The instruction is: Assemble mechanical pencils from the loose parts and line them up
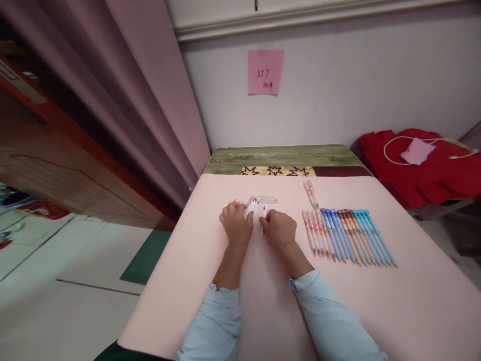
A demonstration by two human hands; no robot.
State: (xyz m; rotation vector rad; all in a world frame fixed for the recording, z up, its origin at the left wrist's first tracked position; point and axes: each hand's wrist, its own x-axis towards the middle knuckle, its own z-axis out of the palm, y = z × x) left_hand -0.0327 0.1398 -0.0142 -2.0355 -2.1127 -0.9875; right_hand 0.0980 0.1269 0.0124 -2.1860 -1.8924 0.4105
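Note:
My left hand [236, 221] is curled over a bunch of slim white pens or refills [251, 205], their dark tips pointing away from me. Its fingers partly hide the pinkish ends of more pens on the left. Close by on the right, my right hand [281, 226] pinches one white pen [263, 216], dark tip up and away. Just beyond both hands lie some clear, slender pieces [267, 199], too faint to name. To the right is a neat row of pens in white-and-red, blue [338, 235], brown and turquoise, points towards me.
A few pale pens with red marks [311, 194] lie above the row. The pink table cover [180, 301] leaves a green patterned strip [278, 153] showing at the back. Red cloth [421, 175] with a white cable sits at right; a mauve curtain [150, 90] hangs left.

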